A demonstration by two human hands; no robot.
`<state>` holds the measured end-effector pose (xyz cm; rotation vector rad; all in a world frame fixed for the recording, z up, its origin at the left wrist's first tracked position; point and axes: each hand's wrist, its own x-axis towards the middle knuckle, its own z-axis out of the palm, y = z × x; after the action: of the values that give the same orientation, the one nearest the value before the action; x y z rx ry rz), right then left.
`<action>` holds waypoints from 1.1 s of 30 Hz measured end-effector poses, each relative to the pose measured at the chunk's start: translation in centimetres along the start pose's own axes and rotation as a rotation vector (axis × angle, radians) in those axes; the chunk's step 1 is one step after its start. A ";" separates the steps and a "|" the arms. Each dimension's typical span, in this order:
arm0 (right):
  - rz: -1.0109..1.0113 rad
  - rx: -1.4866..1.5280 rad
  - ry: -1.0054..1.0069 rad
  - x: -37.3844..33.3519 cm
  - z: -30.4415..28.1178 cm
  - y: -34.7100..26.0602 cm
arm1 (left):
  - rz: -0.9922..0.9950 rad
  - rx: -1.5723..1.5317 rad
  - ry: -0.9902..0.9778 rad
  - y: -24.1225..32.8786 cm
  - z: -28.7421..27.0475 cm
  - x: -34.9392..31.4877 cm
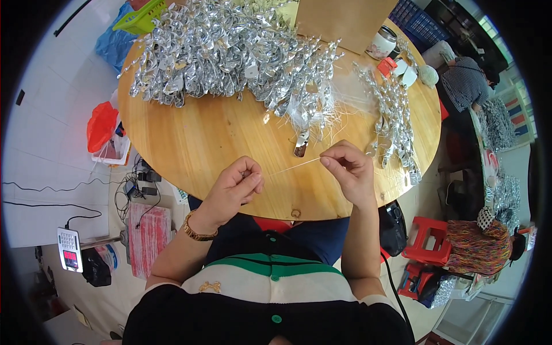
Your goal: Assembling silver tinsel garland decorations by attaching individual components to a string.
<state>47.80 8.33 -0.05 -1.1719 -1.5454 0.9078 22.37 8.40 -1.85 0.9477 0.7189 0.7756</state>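
A thin pale thread (294, 166) is stretched between my hands above the near part of the round wooden table (195, 138). My left hand (237, 187) is closed in a pinch on its left end, with the fingers curled in. Thumb and forefinger of my right hand (349, 172) pinch the other end, a little higher. Just beyond the thread lies a shiny silver tag (301, 144), at the lower tip of a bundle of loose pale threads (322, 118). A big heap of twisted silver foil strands (230, 52) covers the far side.
More silver strands (394, 115) lie at the table's right. Behind them stand a jar (382, 43), a small red box (386, 66) and a cardboard box (345, 23). Red stools (428, 241) and two other people are off to the right. A red-streaked board (150, 236) and cables lie at left.
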 end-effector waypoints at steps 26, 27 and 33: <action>0.078 0.187 -0.058 -0.7 1.9 0.2 | 0.051 0.017 -0.008 0.5 -0.5 0.2; 0.087 0.250 0.015 -0.7 1.8 0.1 | 0.054 0.014 -0.010 0.6 -0.4 0.2; -0.038 0.413 0.106 -1.1 2.0 -0.2 | 0.035 -0.014 -0.003 0.8 -0.3 0.3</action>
<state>45.89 7.24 -0.69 -0.8760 -1.2166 1.0607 22.09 9.05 -1.32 0.9514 0.6948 0.8090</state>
